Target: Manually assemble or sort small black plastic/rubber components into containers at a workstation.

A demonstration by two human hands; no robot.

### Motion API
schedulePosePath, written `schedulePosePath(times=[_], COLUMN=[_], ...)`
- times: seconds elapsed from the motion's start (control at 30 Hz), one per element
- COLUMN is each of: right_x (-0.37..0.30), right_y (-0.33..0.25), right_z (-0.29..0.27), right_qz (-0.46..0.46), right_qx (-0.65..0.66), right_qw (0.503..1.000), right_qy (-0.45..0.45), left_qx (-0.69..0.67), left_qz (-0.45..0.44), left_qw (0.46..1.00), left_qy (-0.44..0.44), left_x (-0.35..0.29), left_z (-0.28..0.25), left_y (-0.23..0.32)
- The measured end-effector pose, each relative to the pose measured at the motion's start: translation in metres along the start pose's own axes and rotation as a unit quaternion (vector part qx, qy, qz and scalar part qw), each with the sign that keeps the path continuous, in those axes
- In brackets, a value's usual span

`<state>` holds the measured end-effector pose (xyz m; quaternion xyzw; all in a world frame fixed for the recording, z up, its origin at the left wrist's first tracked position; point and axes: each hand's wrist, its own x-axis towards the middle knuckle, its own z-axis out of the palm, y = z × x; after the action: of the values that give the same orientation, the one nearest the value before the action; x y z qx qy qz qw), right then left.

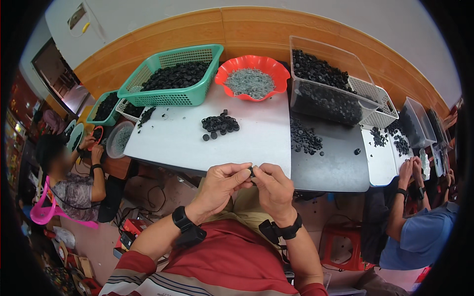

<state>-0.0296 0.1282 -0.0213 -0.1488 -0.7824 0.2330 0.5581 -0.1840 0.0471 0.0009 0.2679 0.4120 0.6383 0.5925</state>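
My left hand [224,185] and my right hand [272,187] meet at the front edge of the white tabletop. Between their fingertips they pinch a small black part [252,172], mostly covered by the fingers, so its exact kind cannot be made out. Beyond my hands, a pile of black round parts [219,124] lies on the white tabletop [168,143]. Farther back, a red scalloped bowl [281,76] holds many thin grey metal pins or screws [251,83]. A green basket [170,97] to its left is filled with black parts [175,76].
At the right stands a clear bin [321,101] of black parts, with a white basket [382,118] beside it. Loose black pieces [305,137] lie on the dark tabletop [335,167]. Co-workers sit at the left [74,192] and right [419,227]. A red stool [340,246] stands below.
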Motion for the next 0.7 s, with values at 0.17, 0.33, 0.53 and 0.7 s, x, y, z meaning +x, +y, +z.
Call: schedulePosePath(times=[0.17,0.33,0.53,0.7], right_x=[-0.002,0.002,0.006,0.006], right_y=[0.0,-0.003,-0.002,-0.005], right_z=[-0.002,-0.005,-0.012,-0.012], right_qz=[0.003,0.039,0.039,0.041], right_qx=[0.007,0.027,0.032,0.031], right_qw=[1.0,0.999,0.998,0.999], right_qy=[0.0,-0.01,-0.024,-0.008], left_qx=[0.014,0.051,0.104,0.076], left_qz=[-0.004,0.012,0.026,0.02], left_qw=[1.0,0.999,0.994,0.997], left_qy=[-0.005,-0.013,-0.026,-0.029], left_x=[0.0,0.0,0.001,0.0], left_z=[-0.001,0.005,0.004,0.008], left_y=[-0.001,0.004,0.007,0.006])
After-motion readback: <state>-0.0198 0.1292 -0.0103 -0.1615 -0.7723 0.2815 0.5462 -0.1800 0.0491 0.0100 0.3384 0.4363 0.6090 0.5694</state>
